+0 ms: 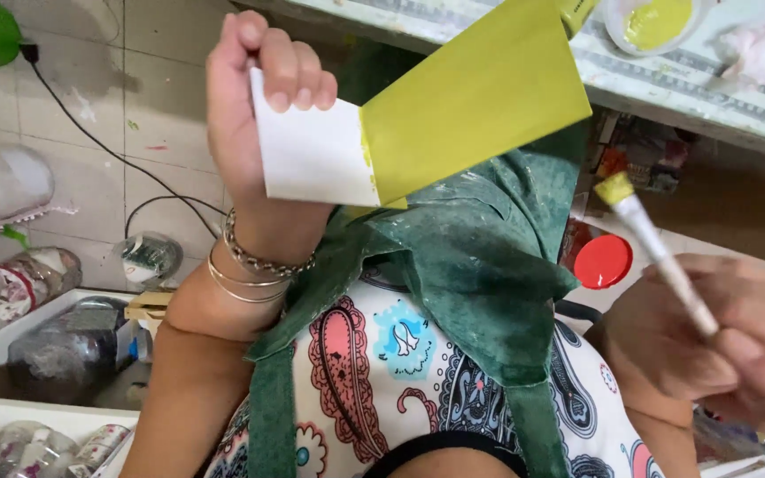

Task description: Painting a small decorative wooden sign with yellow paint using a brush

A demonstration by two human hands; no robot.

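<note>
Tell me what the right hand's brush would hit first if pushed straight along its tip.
Likely the painted card held by the left hand. The brush in the right hand points up-left toward its lower edge, though depth is unclear and it could pass underneath.

Rectangular card sheet (427,115): yellow-green painted over most of its face, one end bare white; slim paintbrush with pale handle (657,252): bristles loaded yellow-green; round shallow dish (652,25): white, yellow-green paint inside; cloth apron (480,257): dark green, flecked with pale paint; garment beneath (382,372): white, paisley in pink, blue, dark outlines; round lid (602,261): red; wrist bangles (254,270): silver.
</note>
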